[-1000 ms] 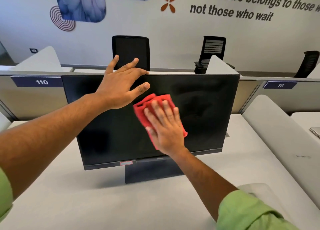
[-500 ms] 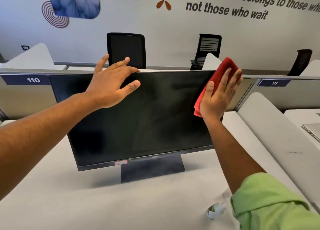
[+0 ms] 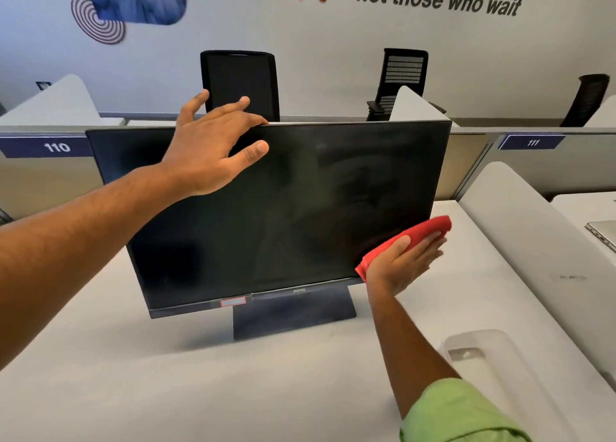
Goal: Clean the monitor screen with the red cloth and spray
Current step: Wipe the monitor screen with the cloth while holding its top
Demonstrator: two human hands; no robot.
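Note:
A black monitor stands on a white desk, its dark screen facing me and showing faint smears. My left hand rests on the monitor's top edge, fingers spread over the rim and thumb on the screen. My right hand presses a red cloth flat against the screen's lower right corner. No spray bottle is in view.
A clear plastic cover lies on the desk at the near right. A white divider borders the desk on the right, with a laptop beyond it. Black office chairs stand behind the partition.
My right hand has swept the red cloth from mid-screen to the upper right corner, then down to the lower right corner. My left hand has stayed on the top edge.

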